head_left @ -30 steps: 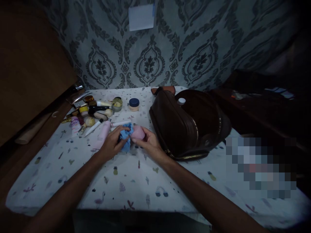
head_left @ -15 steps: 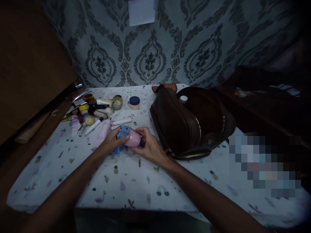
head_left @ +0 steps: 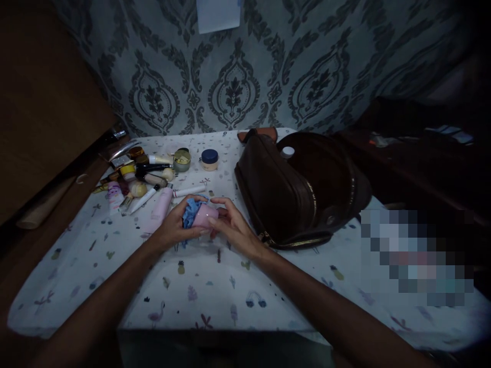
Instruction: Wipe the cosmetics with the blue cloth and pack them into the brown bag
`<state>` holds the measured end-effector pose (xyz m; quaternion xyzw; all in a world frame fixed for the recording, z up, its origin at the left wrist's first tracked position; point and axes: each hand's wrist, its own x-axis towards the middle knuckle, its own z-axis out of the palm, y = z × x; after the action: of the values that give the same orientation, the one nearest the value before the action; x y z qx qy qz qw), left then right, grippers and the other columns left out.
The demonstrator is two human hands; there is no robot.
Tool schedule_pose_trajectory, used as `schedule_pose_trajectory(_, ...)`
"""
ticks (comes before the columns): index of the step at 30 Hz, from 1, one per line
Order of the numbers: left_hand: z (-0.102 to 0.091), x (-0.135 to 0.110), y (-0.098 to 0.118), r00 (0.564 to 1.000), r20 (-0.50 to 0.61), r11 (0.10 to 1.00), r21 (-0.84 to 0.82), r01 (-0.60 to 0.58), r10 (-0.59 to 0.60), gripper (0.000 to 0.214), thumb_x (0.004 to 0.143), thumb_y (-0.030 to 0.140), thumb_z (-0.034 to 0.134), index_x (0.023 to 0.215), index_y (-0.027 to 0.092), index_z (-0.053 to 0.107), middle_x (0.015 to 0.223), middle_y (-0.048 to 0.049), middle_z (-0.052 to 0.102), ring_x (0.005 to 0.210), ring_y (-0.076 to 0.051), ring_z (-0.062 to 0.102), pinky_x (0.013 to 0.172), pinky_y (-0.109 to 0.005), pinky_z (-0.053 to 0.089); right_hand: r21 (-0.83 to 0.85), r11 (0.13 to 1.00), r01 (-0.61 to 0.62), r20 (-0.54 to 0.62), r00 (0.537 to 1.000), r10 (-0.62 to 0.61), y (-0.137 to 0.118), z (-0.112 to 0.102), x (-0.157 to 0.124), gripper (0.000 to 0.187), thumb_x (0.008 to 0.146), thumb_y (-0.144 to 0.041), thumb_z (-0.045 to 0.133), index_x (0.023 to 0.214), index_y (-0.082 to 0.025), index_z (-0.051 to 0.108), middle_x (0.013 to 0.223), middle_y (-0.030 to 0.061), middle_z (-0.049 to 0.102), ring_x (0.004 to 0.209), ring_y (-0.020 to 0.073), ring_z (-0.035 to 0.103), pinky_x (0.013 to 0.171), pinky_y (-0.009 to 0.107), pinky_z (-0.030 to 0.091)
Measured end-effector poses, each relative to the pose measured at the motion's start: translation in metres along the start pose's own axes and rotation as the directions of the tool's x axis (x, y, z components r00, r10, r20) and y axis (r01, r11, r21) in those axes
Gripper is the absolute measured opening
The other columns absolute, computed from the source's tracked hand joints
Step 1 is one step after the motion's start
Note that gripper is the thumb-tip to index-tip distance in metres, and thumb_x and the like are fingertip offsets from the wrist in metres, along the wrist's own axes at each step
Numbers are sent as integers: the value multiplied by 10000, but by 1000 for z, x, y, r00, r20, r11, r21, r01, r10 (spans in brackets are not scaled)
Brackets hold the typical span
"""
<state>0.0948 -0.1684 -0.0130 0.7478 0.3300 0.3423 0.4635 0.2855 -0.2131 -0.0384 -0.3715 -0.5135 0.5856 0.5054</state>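
Note:
A glossy pink jar [head_left: 205, 216] is held above the table between both hands. My left hand [head_left: 174, 223] curls round its left side with a crumpled blue cloth [head_left: 190, 212] bunched against the jar. From the right, my right hand [head_left: 238, 231] grips the jar, thumb on its front and index finger reaching over the top edge. The jar's right end is partly hidden by those fingers. Just left of the hands lie a pink tube [head_left: 161, 203] and a white pen-like stick [head_left: 189, 191].
Several cosmetics, such as a yellow-lidded jar [head_left: 128, 171], crowd the table's left rear. A blue-lidded jar [head_left: 209, 159] stands behind the hands. A brown leather bag [head_left: 264, 194] with a white cap [head_left: 287, 152] on it lies right. A wooden panel [head_left: 49, 102] rises left.
My left hand has wrapped further round the cloth and jar. The right thumb has moved from beneath the jar to its front. The view has shifted slightly.

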Motion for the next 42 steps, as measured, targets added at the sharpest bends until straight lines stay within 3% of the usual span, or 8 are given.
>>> schedule_pose_trajectory(5, 1, 1, 1, 1000, 4, 1000, 21, -10, 10, 595, 686, 517, 831, 1143, 213, 599, 1153, -75, 639, 1037, -249, 618, 845, -320, 515, 207, 967, -149, 30, 989, 146, 7, 1, 5, 500, 817, -613, 674, 1090, -243, 479, 680, -53, 608, 582, 148, 627, 544, 271, 511)
schedule_pose_trajectory(13, 3, 0, -7, 998, -45, 998, -44, 42, -43, 588, 728, 511, 804, 1182, 220, 570, 1064, -41, 626, 910, -206, 627, 769, -295, 519, 265, 957, -122, 3, 992, 126, 5, 3, 4, 514, 726, -479, 815, 1094, -259, 531, 914, -19, 628, 682, 136, 681, 630, 274, 539)
schedule_pose_trajectory(19, 3, 0, -5, 980, -58, 958, 227, -174, 191, 421, 828, 454, 734, 1158, 219, 615, 1145, -78, 627, 1089, -248, 589, 942, -356, 471, 222, 960, -170, 47, 985, 163, 1, 0, 3, 452, 764, -519, 771, 1026, -231, 542, 745, -20, 665, 631, 161, 679, 550, 252, 489)
schedule_pose_trajectory(23, 4, -1, -2, 926, 0, 852, 394, -346, 376, 276, 898, 360, 671, 1130, 221, 617, 1094, -81, 631, 1061, -229, 590, 897, -349, 490, 217, 955, -202, 44, 979, 197, 0, 0, 2, 430, 781, -561, 747, 962, -219, 560, 678, -10, 677, 602, 162, 677, 539, 244, 467)
schedule_pose_trajectory(27, 8, -3, 0, 819, 33, 678, 542, -496, 573, 150, 930, 209, 595, 1079, 208, 615, 1107, -103, 619, 1037, -223, 589, 866, -364, 503, 270, 934, -233, 29, 972, 234, 1, 1, 4, 425, 778, -578, 743, 878, -197, 583, 678, 1, 691, 584, 153, 675, 546, 244, 467)
schedule_pose_trajectory(31, 10, -4, -2, 751, 51, 535, 671, -514, 658, 236, 916, 125, 557, 1122, 223, 618, 1168, -117, 601, 1099, -248, 573, 905, -422, 503, 444, 870, -216, -2, 970, 242, 1, 1, 8, 386, 770, -532, 763, 865, -180, 635, 722, 14, 721, 634, 155, 682, 642, 281, 539)
schedule_pose_trajectory(37, 12, -5, -3, 752, -51, 566, 692, -448, 658, 455, 923, 123, 542, 1351, 275, 538, 1258, -109, 529, 1164, -252, 552, 936, -433, 516, 621, 751, -226, 38, 965, 259, -5, -2, 7, 342, 762, -426, 797, 945, -172, 662, 801, 24, 748, 755, 144, 704, 668, 222, 528)
schedule_pose_trajectory(42, 14, -8, 1, 791, -90, 618, 680, -395, 605, 569, 944, 201, 585, 1479, 285, 410, 1282, -121, 521, 1171, -242, 551, 959, -398, 515, 629, 758, -173, 37, 980, 194, -8, 2, 5, 405, 700, -321, 858, 1029, -213, 648, 919, 1, 738, 815, 138, 687, 711, 232, 540)
